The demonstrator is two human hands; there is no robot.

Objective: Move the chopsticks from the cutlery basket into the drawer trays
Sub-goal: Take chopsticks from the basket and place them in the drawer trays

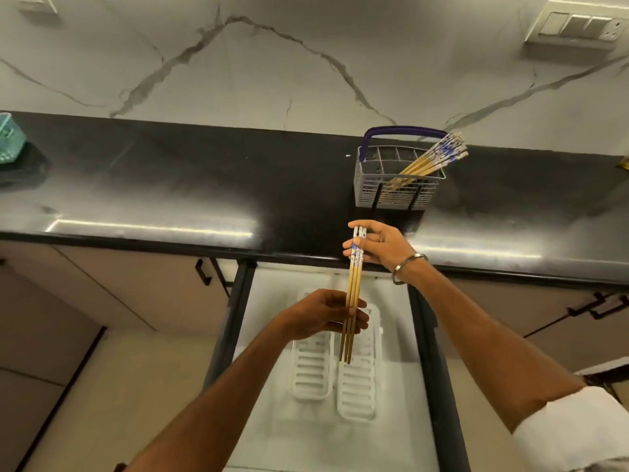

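Note:
A small bunch of wooden chopsticks (354,284) with blue-and-white tops hangs upright over the open drawer. My right hand (383,245) pinches the patterned top ends. My left hand (321,316) grips the same bunch lower down, near the thin tips. Below them, two white slotted trays (355,391) lie side by side in the drawer (308,434). A grey cutlery basket (396,189) with a purple handle stands on the black counter behind my right hand. Several more chopsticks (432,158) lean to the right in it.
The black counter (170,185) runs across the view, its front edge just above the drawer. A teal basket (10,137) sits at the far left. Cabinet doors with black handles (204,272) flank the drawer. A marble wall rises behind.

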